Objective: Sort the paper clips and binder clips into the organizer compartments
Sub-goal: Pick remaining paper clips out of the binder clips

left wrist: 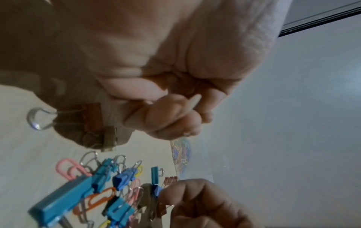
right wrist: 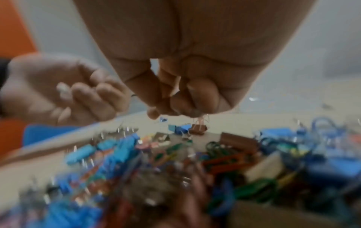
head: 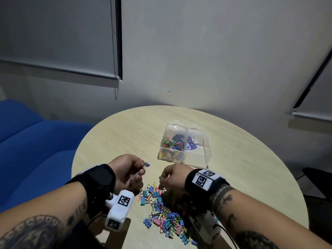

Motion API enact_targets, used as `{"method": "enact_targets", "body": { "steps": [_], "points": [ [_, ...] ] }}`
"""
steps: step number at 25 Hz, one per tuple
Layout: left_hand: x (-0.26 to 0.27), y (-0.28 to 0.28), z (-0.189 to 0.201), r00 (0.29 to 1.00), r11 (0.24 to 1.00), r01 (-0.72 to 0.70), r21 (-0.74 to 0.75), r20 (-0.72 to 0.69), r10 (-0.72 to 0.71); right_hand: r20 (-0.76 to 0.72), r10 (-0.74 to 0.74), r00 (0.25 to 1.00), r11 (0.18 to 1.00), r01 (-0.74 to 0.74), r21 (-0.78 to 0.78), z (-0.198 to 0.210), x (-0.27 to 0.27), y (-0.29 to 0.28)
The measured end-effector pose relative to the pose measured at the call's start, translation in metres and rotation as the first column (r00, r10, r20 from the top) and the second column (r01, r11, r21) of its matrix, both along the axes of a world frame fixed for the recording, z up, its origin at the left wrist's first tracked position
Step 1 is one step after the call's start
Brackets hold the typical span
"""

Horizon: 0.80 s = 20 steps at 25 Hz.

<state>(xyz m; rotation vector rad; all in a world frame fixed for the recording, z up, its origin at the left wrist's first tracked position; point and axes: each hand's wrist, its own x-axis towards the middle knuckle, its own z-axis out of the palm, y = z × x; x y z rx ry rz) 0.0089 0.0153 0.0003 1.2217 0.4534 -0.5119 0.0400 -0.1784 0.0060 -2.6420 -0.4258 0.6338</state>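
A clear two-compartment organizer [head: 204, 155] stands on the round table. Its left compartment holds coloured paper clips [head: 172, 143]; the right one shows only a label. A mixed pile of paper clips and binder clips [head: 161, 211] lies near the front edge. My left hand [head: 142, 168] is raised left of the organizer and pinches a small blue binder clip [head: 147, 164]. My right hand [head: 162, 178] hovers at the pile's far edge. Its bunched fingertips [right wrist: 175, 111] pinch the wire handles of a pinkish-brown binder clip [right wrist: 198, 128].
The pale wooden table [head: 242, 177] has bare surface around the organizer and to the right. A blue sofa [head: 27, 141] sits to the left, below the table's edge. Grey walls and roller blinds stand behind. Camera cables hang from both wrists.
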Motion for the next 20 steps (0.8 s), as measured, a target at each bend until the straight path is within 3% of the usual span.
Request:
{"method": "enact_targets", "body": {
  "steps": [3,4,6,8,9,17,20],
  "points": [
    [-0.005,0.006,-0.003,0.991,0.948,0.119,0.294,0.029,-0.133,0.098,0.176,0.979,0.975,-0.159,-0.158,-0.005,-0.003,0.005],
    [-0.007,0.009,-0.006,0.967,0.866,0.182,0.466,0.075,-0.243,0.123,0.204,0.971,0.966,-0.180,-0.185,-0.006,-0.002,0.006],
    [-0.013,0.014,-0.010,0.854,0.559,0.248,0.791,0.094,-0.512,0.147,0.231,0.962,0.956,-0.196,-0.220,-0.009,0.003,0.007],
    [-0.021,0.015,-0.012,0.754,0.314,0.234,0.920,0.032,-0.656,0.132,0.220,0.966,0.955,-0.186,-0.233,-0.009,0.005,0.006],
    [-0.024,0.016,-0.013,0.731,0.257,0.219,0.941,0.017,-0.683,0.127,0.217,0.968,0.954,-0.183,-0.239,-0.010,0.006,0.005],
    [-0.027,0.023,-0.008,0.652,0.095,0.168,0.981,-0.038,-0.757,0.226,0.087,0.970,0.976,-0.037,-0.214,0.004,0.013,-0.005],
    [-0.030,0.020,-0.011,0.655,0.107,0.157,0.982,-0.022,-0.755,0.211,0.077,0.974,0.985,-0.042,-0.166,0.002,0.009,-0.005]
  ]
}}
